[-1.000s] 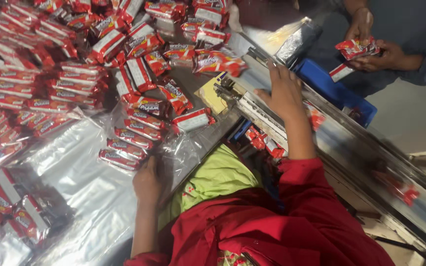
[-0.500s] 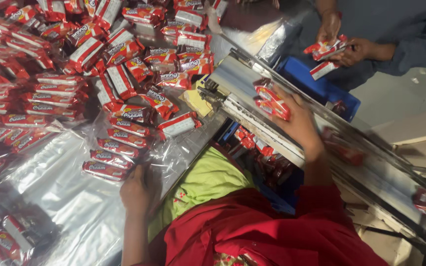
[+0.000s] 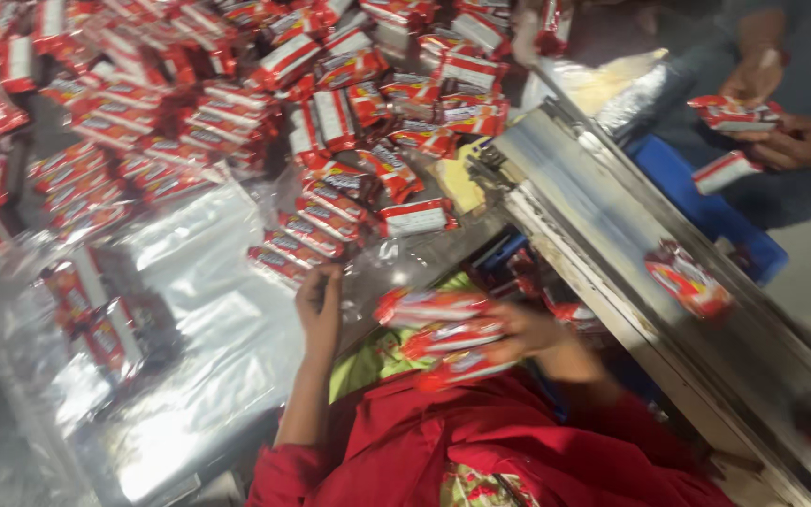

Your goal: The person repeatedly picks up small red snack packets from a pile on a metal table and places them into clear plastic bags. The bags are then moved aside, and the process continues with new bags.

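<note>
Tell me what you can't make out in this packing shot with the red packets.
- Right hand: head view, motion blur; its grip on the three red packets is unclear.
- Left hand: fingertips hidden among the clear bags, so what it touches is unclear.
- Packet on the metal conveyor: blurred, no detail.
- Other person's hands: the body is cut off by the top right edge.
</note>
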